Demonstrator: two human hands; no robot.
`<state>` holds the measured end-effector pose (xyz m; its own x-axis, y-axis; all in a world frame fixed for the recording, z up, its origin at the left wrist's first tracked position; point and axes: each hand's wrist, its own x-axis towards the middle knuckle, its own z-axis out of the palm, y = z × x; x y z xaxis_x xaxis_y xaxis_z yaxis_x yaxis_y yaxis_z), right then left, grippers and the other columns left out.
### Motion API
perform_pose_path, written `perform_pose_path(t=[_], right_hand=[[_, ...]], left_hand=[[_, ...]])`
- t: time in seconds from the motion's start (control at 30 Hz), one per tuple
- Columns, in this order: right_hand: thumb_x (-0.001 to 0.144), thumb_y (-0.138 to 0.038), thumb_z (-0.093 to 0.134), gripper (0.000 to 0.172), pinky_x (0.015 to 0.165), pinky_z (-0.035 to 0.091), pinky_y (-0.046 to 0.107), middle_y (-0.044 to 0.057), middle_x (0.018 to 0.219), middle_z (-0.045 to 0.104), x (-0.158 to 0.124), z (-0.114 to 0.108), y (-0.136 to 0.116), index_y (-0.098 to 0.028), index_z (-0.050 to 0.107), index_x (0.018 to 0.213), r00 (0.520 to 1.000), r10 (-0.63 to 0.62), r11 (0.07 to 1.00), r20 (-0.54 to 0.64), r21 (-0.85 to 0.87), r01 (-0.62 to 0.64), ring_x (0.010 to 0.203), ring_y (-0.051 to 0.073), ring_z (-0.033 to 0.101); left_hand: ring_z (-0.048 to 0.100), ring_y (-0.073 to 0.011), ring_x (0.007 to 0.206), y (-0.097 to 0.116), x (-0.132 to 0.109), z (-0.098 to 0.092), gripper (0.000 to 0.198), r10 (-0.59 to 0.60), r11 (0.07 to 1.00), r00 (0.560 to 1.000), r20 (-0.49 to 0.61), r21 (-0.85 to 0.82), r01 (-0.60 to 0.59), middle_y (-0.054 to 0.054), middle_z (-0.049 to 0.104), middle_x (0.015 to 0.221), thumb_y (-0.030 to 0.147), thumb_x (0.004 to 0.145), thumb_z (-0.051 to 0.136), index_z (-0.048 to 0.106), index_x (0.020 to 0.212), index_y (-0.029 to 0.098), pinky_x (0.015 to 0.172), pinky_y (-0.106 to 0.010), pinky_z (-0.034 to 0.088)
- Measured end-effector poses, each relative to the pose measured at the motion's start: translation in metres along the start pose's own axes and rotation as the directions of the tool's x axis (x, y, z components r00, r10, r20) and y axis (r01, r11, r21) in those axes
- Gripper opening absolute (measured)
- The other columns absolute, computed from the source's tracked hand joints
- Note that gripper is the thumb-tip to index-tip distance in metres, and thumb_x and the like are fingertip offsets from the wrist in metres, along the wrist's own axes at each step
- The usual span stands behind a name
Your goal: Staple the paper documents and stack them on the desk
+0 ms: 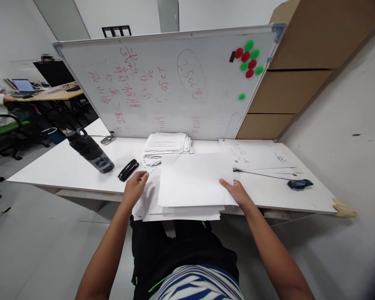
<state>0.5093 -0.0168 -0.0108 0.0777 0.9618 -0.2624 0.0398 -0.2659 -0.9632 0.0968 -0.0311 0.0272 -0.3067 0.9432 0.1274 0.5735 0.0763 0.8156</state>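
A loose stack of blank white sheets (193,179) lies at the near edge of the white table (65,171), partly overhanging it. My right hand (236,192) grips the right edge of the top sheets, thumb on top. My left hand (136,187) rests on the left side of the lower sheets, fingers curled down onto the paper. A black stapler (128,169) lies just left of my left hand. Behind the sheets sits a thick pile of printed papers (167,143).
A dark water bottle (90,151) lies on its side at the left. Printed sheets (256,156) and a small dark object (300,183) lie at the right. A whiteboard (162,79) with red writing and magnets leans behind. Another person sits at a far-left desk.
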Motion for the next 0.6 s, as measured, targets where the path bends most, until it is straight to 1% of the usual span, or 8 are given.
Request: perform_pose_path(t=[0.07,0.13,0.2,0.23,0.3,0.4,0.47,0.6], right_hand=[[0.077,-0.047,0.078,0.041,0.093,0.058,0.042,0.012,0.115,0.075,0.009,-0.004,0.005,-0.017,0.073,0.104,1.0,0.016,0.999,0.008,0.028,-0.016,0.108,0.032,0.07],[0.077,-0.047,0.078,0.041,0.093,0.058,0.042,0.012,0.116,0.075,0.014,-0.006,0.009,-0.018,0.073,0.105,0.999,0.018,0.999,0.035,0.039,-0.019,0.108,0.031,0.071],[0.077,-0.046,0.079,0.039,0.091,0.059,0.042,0.012,0.112,0.076,0.017,-0.005,0.01,-0.018,0.073,0.102,0.999,0.022,0.999,0.05,0.031,-0.024,0.106,0.032,0.072],[0.077,-0.046,0.079,0.037,0.089,0.06,0.042,0.012,0.109,0.077,0.017,-0.004,0.009,-0.018,0.074,0.1,0.998,0.028,0.999,0.051,0.025,-0.03,0.103,0.032,0.072],[0.077,-0.045,0.078,0.034,0.086,0.061,0.042,0.012,0.103,0.078,0.016,-0.002,0.007,-0.017,0.074,0.097,0.998,0.036,0.999,0.053,0.022,-0.037,0.1,0.032,0.073],[0.081,-0.047,0.074,0.033,0.082,0.062,0.041,0.012,0.096,0.079,0.013,0.001,0.002,-0.017,0.074,0.096,0.996,0.057,0.998,0.07,0.024,-0.059,0.094,0.032,0.075],[0.083,-0.048,0.07,0.033,0.081,0.062,0.041,0.012,0.095,0.079,0.012,0.002,0.0,-0.017,0.074,0.095,0.994,0.08,0.996,0.08,0.033,-0.083,0.09,0.031,0.075],[0.084,-0.047,0.069,0.031,0.082,0.062,0.042,0.011,0.092,0.08,0.014,0.001,0.001,-0.018,0.074,0.094,0.989,0.094,0.994,0.115,0.05,-0.1,0.086,0.031,0.075]], left_hand=[[0.063,-0.0278,0.109,-0.013,0.02,-0.01,0.046,0.064,0.968,0.992,-0.111,0.25,-0.035,-0.013,0.069,0.119,0.051,0.09,0.052,0.067,0.117,0.018,0.096,-0.04,0.048],[0.056,-0.0337,0.121,-0.025,0.039,-0.019,0.049,0.073,0.899,0.98,-0.185,0.438,0.016,-0.017,0.063,0.129,0.045,0.09,0.053,0.061,0.128,0.015,0.101,-0.045,0.044],[0.049,-0.0391,0.128,-0.036,0.055,-0.025,0.059,0.044,0.834,0.971,-0.236,0.543,0.095,-0.022,0.058,0.136,0.044,0.088,0.056,0.053,0.138,0.013,0.101,-0.051,0.042],[0.048,-0.0408,0.129,-0.042,0.062,-0.026,0.063,0.016,0.813,0.969,-0.247,0.568,0.132,-0.023,0.056,0.137,0.045,0.087,0.056,0.05,0.14,0.012,0.101,-0.052,0.041],[0.051,-0.0412,0.125,-0.052,0.073,-0.026,0.061,-0.046,0.797,0.97,-0.24,0.577,0.18,-0.023,0.059,0.133,0.047,0.089,0.053,0.051,0.139,0.012,0.098,-0.052,0.042],[0.058,-0.038,0.115,-0.065,0.079,-0.024,0.051,-0.064,0.815,0.974,-0.219,0.552,0.178,-0.022,0.065,0.123,0.046,0.092,0.048,0.058,0.129,0.012,0.092,-0.047,0.045],[0.059,-0.0367,0.113,-0.07,0.078,-0.024,0.05,-0.038,0.836,0.969,-0.244,0.524,0.165,-0.021,0.064,0.123,0.048,0.092,0.046,0.058,0.127,0.014,0.091,-0.045,0.045],[0.06,-0.0356,0.113,-0.072,0.066,-0.028,0.051,-0.053,0.865,0.949,-0.311,0.46,0.199,-0.02,0.065,0.122,0.053,0.093,0.044,0.057,0.127,0.017,0.089,-0.045,0.046]])
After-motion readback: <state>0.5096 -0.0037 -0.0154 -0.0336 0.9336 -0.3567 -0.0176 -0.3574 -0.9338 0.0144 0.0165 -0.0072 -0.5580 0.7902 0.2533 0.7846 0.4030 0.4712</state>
